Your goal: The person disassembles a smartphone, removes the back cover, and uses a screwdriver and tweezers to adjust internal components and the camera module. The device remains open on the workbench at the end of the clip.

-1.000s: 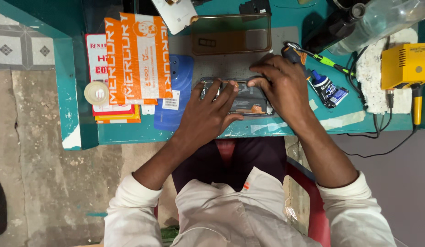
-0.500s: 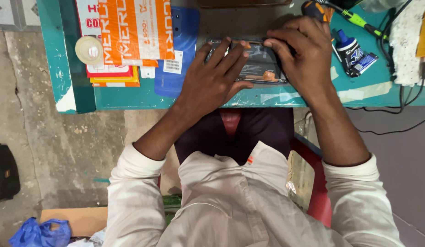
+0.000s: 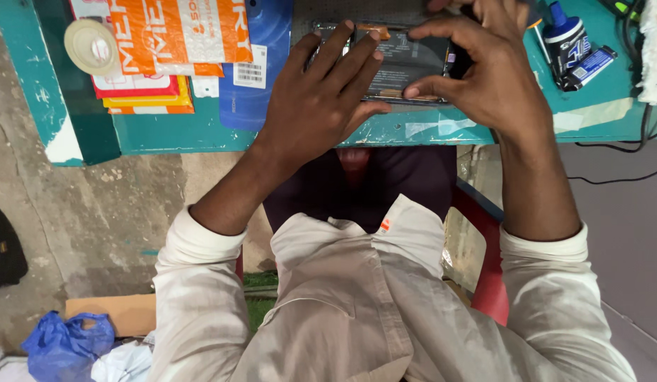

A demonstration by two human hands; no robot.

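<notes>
An opened phone (image 3: 406,62) with its dark insides showing lies near the front edge of a teal table (image 3: 201,134). My left hand (image 3: 321,99) rests flat on the phone's left end, fingers spread over it. My right hand (image 3: 484,67) grips the phone's right end, thumb along its near edge and fingers curled over the top. A blue phone back cover (image 3: 261,71) lies just left of my left hand.
Orange and red packets (image 3: 166,42) are stacked at the table's left, with a tape roll (image 3: 91,46) beside them. A blue glue bottle (image 3: 565,35) stands to the right, cables beyond it. Below, a red chair (image 3: 487,283), a blue bag (image 3: 63,343) and cardboard (image 3: 120,311) on the floor.
The view has tilted down and closer, so the table slid to the top of the frame. Both hands stay on the phone; my right thumb has shifted along its near edge.
</notes>
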